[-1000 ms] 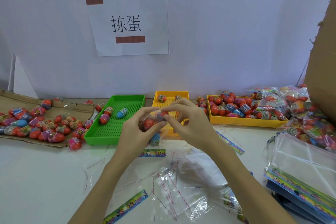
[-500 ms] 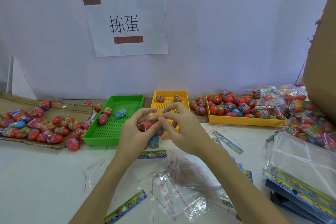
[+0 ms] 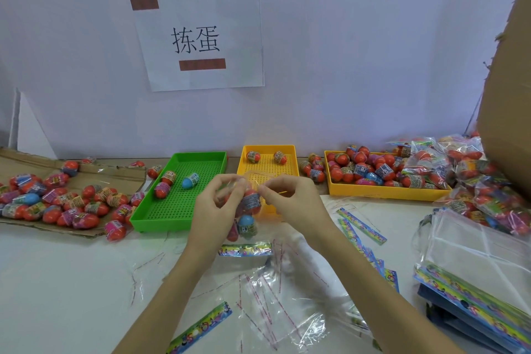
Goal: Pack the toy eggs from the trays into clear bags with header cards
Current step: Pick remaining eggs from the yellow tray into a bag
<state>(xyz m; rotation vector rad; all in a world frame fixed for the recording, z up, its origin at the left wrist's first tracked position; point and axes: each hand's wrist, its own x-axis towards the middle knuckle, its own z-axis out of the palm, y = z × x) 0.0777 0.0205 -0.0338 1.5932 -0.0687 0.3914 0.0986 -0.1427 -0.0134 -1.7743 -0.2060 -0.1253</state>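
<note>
The clear bag (image 3: 246, 211) hangs between both hands just above the white surface (image 3: 57, 282), in front of the near end of the small yellow tray (image 3: 293, 158). It already holds several toy eggs; a blue-capped egg (image 3: 246, 223) sits lowest, red ones above it. The left hand (image 3: 214, 204) pinches the bag's mouth from nine o'clock, fingers (image 3: 227, 181) curled onto the film. The right hand (image 3: 293, 201) pinches it from three o'clock, thumb and forefinger closed on the thin edge.

The film looks soft, slick and limp, so it gives no support of its own; the eggs are probably light, hard shells that roll and shift the load as the bag tilts. The best hold is likely the top edge on both sides, above the eggs, keeping the mouth upward so nothing spills.

At ten o'clock the green tray (image 3: 143, 217) holds a few loose eggs (image 3: 190, 180). A header card (image 3: 244, 248) lies at six o'clock of the bag, close below it.
</note>
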